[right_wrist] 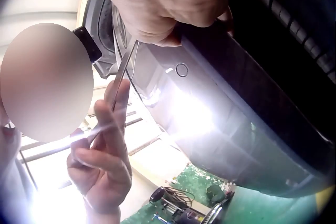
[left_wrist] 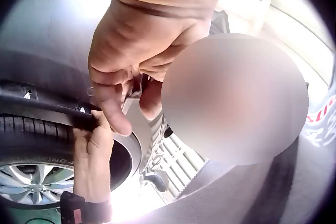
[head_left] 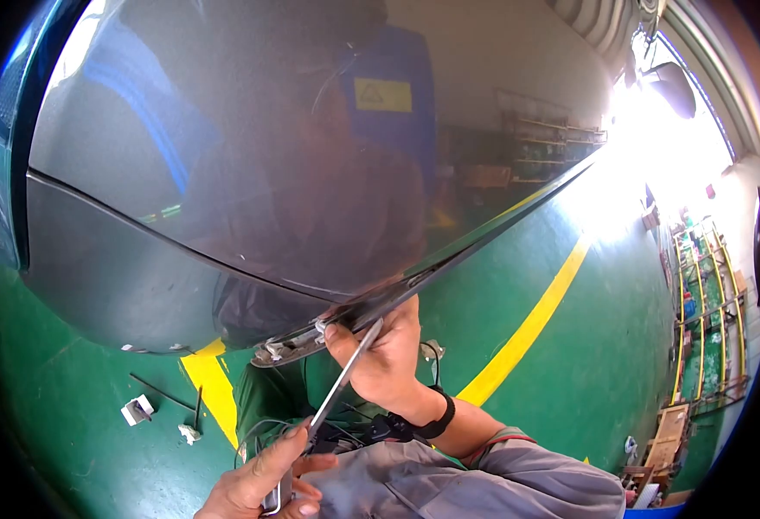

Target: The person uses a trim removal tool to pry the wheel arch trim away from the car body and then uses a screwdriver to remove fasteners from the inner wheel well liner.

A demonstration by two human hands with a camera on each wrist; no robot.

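In the head view my left hand [head_left: 259,480] is low at the front and holds a long, slim metal tool [head_left: 342,379] between thumb and fingers. The tool slants up, and its far end overlaps my right hand [head_left: 387,356]. That right hand, with a black band at the wrist, grips the black edge strip [head_left: 475,248] under a dark grey car panel [head_left: 224,190]. Its thumb lies beside a pale clip [head_left: 321,327], and the other fingertips are hidden behind the strip. The right wrist view shows the tool [right_wrist: 122,69] as a flat blade rising from the left fingers.
A tyre [left_wrist: 37,134] stands close under the panel edge. On the green floor lie a small white box [head_left: 137,410] and a thin black rod [head_left: 162,392]. A yellow line [head_left: 531,320] crosses the floor, and a rack [head_left: 704,311] stands at the right.
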